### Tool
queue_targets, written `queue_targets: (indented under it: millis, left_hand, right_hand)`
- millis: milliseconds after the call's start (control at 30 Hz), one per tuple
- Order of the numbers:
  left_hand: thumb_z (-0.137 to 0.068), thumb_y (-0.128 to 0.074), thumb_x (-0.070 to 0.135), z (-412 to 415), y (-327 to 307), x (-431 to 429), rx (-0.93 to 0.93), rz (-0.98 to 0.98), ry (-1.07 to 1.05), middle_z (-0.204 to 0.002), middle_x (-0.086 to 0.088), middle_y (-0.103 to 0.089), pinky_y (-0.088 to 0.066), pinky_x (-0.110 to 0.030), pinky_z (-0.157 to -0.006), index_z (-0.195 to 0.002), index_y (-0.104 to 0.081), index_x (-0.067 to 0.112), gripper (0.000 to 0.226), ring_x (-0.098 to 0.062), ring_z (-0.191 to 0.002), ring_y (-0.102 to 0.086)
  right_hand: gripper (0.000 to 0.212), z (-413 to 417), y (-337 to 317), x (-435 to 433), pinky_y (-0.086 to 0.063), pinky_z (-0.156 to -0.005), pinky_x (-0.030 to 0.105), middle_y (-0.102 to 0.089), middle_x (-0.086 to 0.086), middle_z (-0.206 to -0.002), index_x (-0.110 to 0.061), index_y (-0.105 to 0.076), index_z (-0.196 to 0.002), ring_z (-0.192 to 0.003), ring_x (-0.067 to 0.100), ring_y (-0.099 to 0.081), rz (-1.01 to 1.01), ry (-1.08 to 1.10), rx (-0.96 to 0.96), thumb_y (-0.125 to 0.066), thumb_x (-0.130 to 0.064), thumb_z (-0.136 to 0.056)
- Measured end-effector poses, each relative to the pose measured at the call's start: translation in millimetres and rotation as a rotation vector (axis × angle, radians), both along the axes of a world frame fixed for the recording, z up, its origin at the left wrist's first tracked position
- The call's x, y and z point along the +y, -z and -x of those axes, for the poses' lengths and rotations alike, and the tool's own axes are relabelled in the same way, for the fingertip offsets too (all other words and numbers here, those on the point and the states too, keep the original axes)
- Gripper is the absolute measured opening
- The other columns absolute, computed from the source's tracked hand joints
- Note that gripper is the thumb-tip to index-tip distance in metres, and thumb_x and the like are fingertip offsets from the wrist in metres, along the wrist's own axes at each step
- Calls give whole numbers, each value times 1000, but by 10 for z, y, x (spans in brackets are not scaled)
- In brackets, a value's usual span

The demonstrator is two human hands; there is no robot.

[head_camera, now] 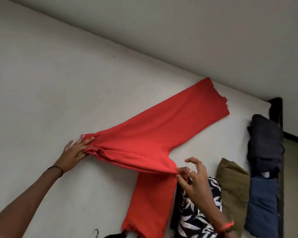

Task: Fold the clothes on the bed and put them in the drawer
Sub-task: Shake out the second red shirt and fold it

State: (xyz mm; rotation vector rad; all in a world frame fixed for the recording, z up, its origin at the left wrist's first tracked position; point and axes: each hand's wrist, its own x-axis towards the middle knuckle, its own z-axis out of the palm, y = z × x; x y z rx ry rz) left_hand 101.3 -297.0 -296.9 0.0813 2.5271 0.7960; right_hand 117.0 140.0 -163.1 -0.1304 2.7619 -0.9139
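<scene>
Red trousers (153,140) lie spread on the white bed sheet (58,83), one leg pointing to the far right, the other toward the near edge. My left hand (76,150) grips the bunched waistband at the left end. My right hand (191,176) pinches the crotch fold between thumb and forefinger, the other fingers raised; the cloth is stretched and lifted between the two hands.
To the right lie a black-and-white leaf-print garment (196,217), a folded olive piece (232,189), a folded blue piece (261,203) and a dark navy one (265,141). The bed's dark edge (280,117) and the wall (196,31) bound the far side.
</scene>
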Motion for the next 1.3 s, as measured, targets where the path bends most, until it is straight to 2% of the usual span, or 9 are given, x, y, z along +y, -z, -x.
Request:
queue_targets:
  millis: [200,267,367,467,567,767,1000,1167,1300]
  left_hand:
    - [-72,-33,61,65,-54,-11,-50,-123,-138,-128,56,-22,-9,-43,-113,-135,-42,35,68,-5,-142,-12]
    - [-69,-29,65,83,-45,-17,-35,-125,-166,-134,43,-28,-13,-43,-112,-130,-47,37,69,-9,-143,-17]
    - [-67,-32,70,119,-55,-8,-35,-138,-255,-115,57,-34,-19,-41,-111,-120,-58,35,69,-7,-136,-28]
    - [-66,-38,73,174,-57,36,-58,-130,-413,-123,19,-54,-25,-39,-109,-116,-64,23,76,-17,-126,-45]
    - [-81,-58,57,205,-73,125,-116,-121,-585,-123,0,-56,-25,-37,-107,-112,-61,19,49,-21,-122,-46]
    - [-68,-67,58,319,13,202,-110,-122,-843,-116,5,-52,-30,-26,-94,-99,-62,12,56,-16,-112,-50]
    - [-77,-74,35,471,-41,6,-244,-243,-699,-115,-1,-50,-42,-30,-87,-125,-47,20,56,-17,-101,-52]
    - [-68,-66,62,620,-239,-87,-439,-178,-518,-73,0,-53,-31,-25,-60,-78,-61,9,54,-15,-70,-48]
    - [-76,-69,51,595,-354,-144,-444,-244,-479,-72,0,-58,-35,-23,-62,-79,-66,6,46,-12,-67,-50]
  right_hand:
    - [16,1286,-39,-52,-39,-64,18,-56,-5,-72,-23,-55,-87,-68,5,-51,52,-167,-233,-55,-9,-94]
    - [14,1700,72,-101,-39,-67,18,-56,-9,-74,-20,-57,-91,-66,6,-50,2,-204,-196,-56,-7,-93]
    - [7,2215,306,-165,-42,-68,25,-60,-3,-79,-10,-64,-95,-74,13,-55,-51,-207,-193,-58,-7,-91]
    - [11,2585,542,-284,-42,-62,21,-60,6,-86,-4,-66,-99,-80,19,-54,-89,-176,-217,-60,-6,-90]
    - [12,2794,790,-415,-37,-54,8,-63,14,-88,-5,-67,-99,-80,20,-54,-182,-146,-230,-60,-6,-89]
    - [20,2976,1183,-694,-42,-86,30,-66,21,-110,1,-67,-104,-107,33,-59,-258,-17,-232,-60,-8,-87]
    - [35,2828,1226,-938,-40,-96,44,-51,23,-125,-3,-55,-121,-117,39,-46,-529,-39,-33,-56,-11,-87]
    - [47,1962,1098,-1475,-36,-107,47,-47,26,-135,4,-48,-131,-128,39,-43,-287,-107,309,-53,-9,-86]
    - [84,835,1223,-2061,-29,-109,50,-42,27,-142,9,-39,-137,-133,38,-40,-246,-397,243,-76,-22,-69]
